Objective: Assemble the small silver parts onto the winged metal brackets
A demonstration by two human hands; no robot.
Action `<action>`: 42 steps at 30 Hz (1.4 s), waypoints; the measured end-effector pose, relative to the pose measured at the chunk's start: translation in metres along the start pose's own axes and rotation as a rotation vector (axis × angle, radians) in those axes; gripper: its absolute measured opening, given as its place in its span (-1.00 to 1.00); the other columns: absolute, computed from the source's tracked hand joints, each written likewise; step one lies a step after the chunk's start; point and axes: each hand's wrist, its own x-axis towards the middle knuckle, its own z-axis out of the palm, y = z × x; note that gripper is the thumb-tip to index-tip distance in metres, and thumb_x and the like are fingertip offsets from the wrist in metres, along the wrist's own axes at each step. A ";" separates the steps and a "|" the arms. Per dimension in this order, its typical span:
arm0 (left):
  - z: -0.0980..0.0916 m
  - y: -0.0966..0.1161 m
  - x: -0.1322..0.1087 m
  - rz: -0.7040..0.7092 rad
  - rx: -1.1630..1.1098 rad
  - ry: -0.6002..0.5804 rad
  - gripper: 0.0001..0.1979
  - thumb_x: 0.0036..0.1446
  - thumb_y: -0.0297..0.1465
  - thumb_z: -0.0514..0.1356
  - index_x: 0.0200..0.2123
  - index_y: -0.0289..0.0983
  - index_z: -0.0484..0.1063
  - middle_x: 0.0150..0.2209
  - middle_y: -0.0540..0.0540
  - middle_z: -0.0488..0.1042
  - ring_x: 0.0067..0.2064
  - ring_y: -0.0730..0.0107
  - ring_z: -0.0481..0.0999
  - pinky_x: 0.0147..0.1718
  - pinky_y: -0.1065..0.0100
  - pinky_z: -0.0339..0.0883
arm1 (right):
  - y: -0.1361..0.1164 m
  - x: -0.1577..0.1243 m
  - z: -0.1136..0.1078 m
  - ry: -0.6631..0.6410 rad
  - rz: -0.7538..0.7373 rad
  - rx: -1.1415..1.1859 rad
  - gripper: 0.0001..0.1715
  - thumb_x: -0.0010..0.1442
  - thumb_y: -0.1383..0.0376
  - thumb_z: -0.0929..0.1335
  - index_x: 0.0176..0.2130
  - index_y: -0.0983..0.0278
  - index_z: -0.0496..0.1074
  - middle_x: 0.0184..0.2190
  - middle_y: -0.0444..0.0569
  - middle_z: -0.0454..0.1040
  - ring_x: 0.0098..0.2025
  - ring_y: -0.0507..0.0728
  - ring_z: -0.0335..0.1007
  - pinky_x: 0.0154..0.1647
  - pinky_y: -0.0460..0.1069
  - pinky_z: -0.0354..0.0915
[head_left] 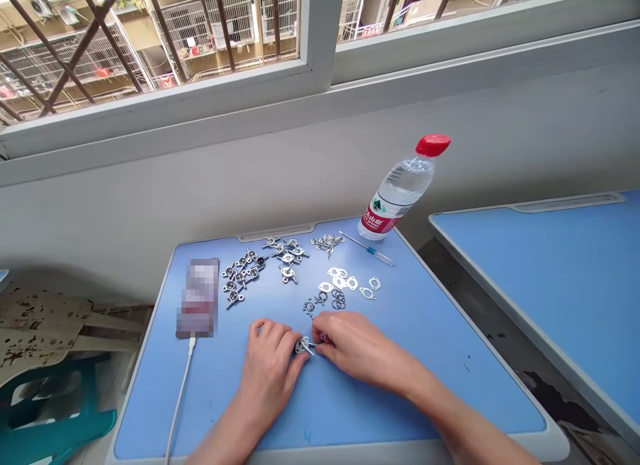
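Observation:
Near the front middle of the blue desk, my left hand pinches a small silver metal part with short rods sticking out. My right hand is closed at the right side of that part, its fingertips around something small and dark that I cannot make out. Just beyond my hands lie black rings and tiny dark pieces. Flat silver oval plates are spread behind them. Several similar metal parts are grouped at the back left, with a pile of small silver pieces to their right.
A phone with a white cable lies on the left. At the back right stand a red-capped water bottle and, beside it, a thin screwdriver. Another blue desk is to the right, a green stool to the left.

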 end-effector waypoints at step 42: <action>-0.005 -0.002 0.001 -0.094 -0.218 -0.068 -0.86 0.31 -0.50 0.08 -0.15 -0.23 0.41 -0.28 -0.07 0.47 -0.26 0.29 0.41 -0.23 0.25 0.23 | 0.003 -0.007 0.015 -0.006 -0.053 -0.110 -0.80 0.15 0.52 0.29 -0.43 0.26 0.35 -0.49 -0.13 0.47 -0.51 0.07 0.36 -0.56 -0.06 -0.14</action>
